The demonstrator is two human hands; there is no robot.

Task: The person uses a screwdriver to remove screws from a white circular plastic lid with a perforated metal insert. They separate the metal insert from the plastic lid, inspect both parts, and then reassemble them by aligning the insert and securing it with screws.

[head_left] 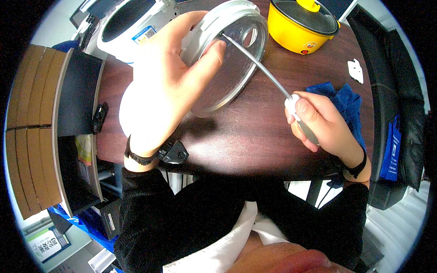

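Observation:
My left hand (177, 75) grips a round appliance lid (232, 84) by its white rim, tilting it up above the table. The lid's disc is clear, with an oval opening near the top, and my thumb presses on its face. In my right hand (325, 118) is a screwdriver (261, 68) with a white and grey handle, the fingers wrapped round it. Its long metal shaft slants up to the left. The tip meets a small dark spot on the lid, just above my left thumb; whether a screw sits there is too small to tell.
Behind my left hand stands a white appliance body (160, 20). A yellow pot (291, 32) with a dark lid is at the back. On the right lie a blue cloth (350, 102) and a white plastic piece (355, 71). A shelf (79, 91) borders the brown table's left side.

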